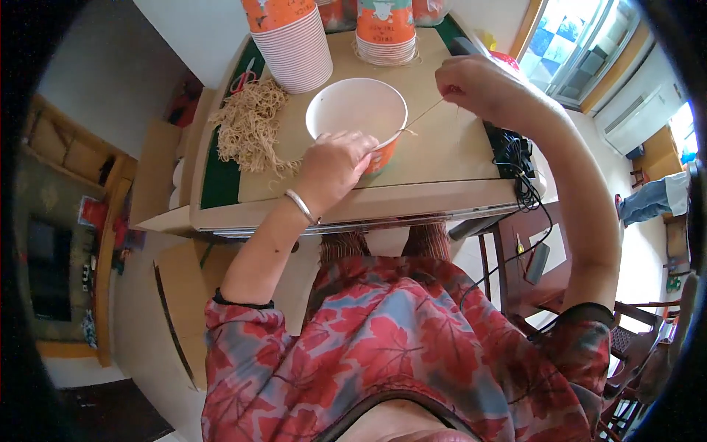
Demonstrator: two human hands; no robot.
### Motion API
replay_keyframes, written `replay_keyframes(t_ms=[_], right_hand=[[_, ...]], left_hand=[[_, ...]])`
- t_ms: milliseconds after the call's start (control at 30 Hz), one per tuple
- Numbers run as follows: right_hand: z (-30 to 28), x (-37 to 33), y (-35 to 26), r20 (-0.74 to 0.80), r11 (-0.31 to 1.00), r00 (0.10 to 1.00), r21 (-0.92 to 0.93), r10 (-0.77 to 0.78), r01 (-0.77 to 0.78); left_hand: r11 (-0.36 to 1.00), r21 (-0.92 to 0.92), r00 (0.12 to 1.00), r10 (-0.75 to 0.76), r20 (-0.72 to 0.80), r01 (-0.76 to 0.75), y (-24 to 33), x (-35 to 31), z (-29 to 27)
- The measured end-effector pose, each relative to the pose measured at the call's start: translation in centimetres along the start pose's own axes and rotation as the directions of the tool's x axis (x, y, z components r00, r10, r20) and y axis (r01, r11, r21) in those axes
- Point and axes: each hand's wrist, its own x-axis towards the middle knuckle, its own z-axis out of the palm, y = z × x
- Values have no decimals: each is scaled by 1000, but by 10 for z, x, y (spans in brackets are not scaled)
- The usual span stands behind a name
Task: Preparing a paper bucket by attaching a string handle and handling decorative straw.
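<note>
A beige-topped desk (449, 151) is set with paper buckets and string, the work judged to be partway through. Near its far left corner, a tall orange bucket stack (298, 62) is stood mouth down, with no string made out on it. By the middle of the far edge, a shorter bucket stack (385, 33) is ringed at its lower rims by pale strands, so some buckets there may be counted as done.

One white-lined bucket (346, 103), its mouth upward, is placed toward the near edge, about midway along; it is judged unfinished. Along the left edge, a loose heap of string (250, 125) is left to be used.

The bucket's near side is gripped by the left hand (339, 166), its fingers laid over the rim. The right hand (465, 85) is raised over the desk's right part, fingertips pinched on a thin strand (427, 113) drawn taut to the bucket's right rim; whether it is knotted cannot be told. Beyond the heap, red-handled scissors (244, 76) are laid by the left edge.
</note>
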Motion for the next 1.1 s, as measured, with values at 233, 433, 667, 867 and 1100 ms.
replay_keyframes(t_ms=[233, 433, 667, 867, 1100], right_hand=[[-18, 11, -7, -188, 935, 981, -356, -56, -15], [-28, 39, -10, -335, 875, 920, -483, -205, 19], [-21, 67, -40, -449, 944, 847, -283, -286, 169], [-18, 100, -52, -562, 970, 807, 36, -179, 240], [37, 122, -80, -352, 771, 923, 540, -158, 338]], left_hand=[[999, -39, 1000, -1, -1, 1, 13, 2, 12], [1000, 12, 1000, 16, -6, -16, 23, 3, 17], [997, -75, 999, 2, 46, 1, 35, 5, 14], [998, -64, 998, 5, 55, -1, 39, 9, 22], [993, -105, 999, -49, -7, 48, 40, 32, 42]])
